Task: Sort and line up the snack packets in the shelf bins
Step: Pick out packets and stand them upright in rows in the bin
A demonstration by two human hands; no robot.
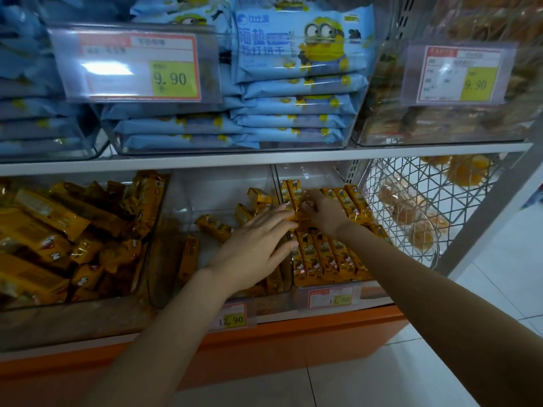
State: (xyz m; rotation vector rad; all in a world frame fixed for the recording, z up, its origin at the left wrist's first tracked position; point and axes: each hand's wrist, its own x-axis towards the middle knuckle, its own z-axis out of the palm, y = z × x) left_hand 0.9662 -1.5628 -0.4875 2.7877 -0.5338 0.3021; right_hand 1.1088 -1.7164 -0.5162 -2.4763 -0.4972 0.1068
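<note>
- the snack packets (323, 259) are slim orange-yellow foil sticks with a small cartoon face, laid side by side in two tidy rows in a clear bin (311, 174), under and just in front of the right hand (323, 212).
- they look light, crinkly and a bit slippery, probably brittle inside; i'd take one by its long sides near the middle, gently.
- the right hand's fingers curl down on a back-row packet (293, 192), seemingly pinching it, though blur hides the grip.
- the left hand (252, 248) is wide and flat, fingertips touching packets just left of the right hand.
- loose packets (214, 226) lie scattered beyond and left of the left hand.
- blue packets (293, 83) are stacked above both hands; a wire basket (426, 207) sits to the right of the right hand.
</note>
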